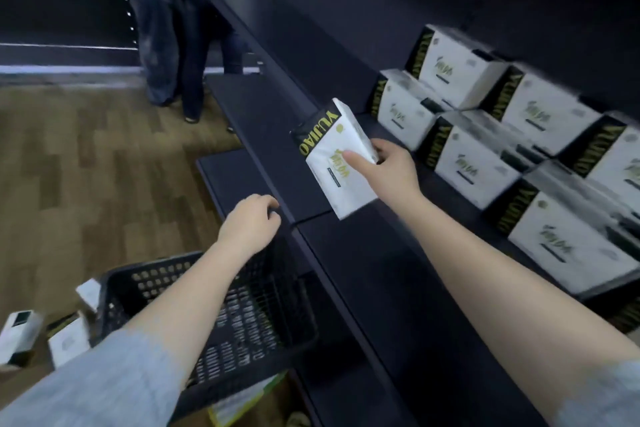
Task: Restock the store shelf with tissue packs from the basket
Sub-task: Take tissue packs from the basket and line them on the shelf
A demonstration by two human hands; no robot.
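Observation:
My right hand (pixel 388 168) grips a white tissue pack (pixel 332 156) with a black and yellow end, holding it tilted above the front edge of the dark shelf (pixel 398 288). Several matching tissue packs (pixel 485 156) stand stacked in two layers on the shelf to the right. My left hand (pixel 251 224) has its fingers curled over the shelf's front edge, holding nothing else. Below it stands the black mesh basket (pixel 242 315), whose visible inside shows no packs.
Loose tissue packs (pixel 65 340) lie on the wooden floor left of the basket. Two people's legs (pixel 162 45) stand at the far end of the aisle. A lower shelf (pixel 249 177) juts out beneath the main one. A box (pixel 242 402) sits under the basket.

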